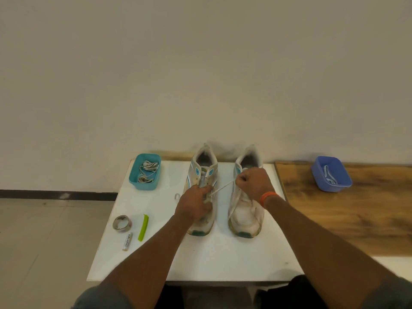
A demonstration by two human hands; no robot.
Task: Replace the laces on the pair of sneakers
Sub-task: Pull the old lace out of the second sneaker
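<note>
Head view: my left hand (193, 205) pins the left sneaker (201, 192) steady while my right hand (254, 182), fisted, draws its lace (223, 188) taut sideways to free it.

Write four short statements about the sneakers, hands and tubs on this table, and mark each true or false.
1. The right hand pulls a white lace taut from the left white-and-teal sneaker. True.
2. The teal plastic tub is empty. False: it holds bundled laces.
3. The left hand rests on the left sneaker. True.
4. The blue plastic tub sits on the white board. False: it sits on the wooden surface.
</note>
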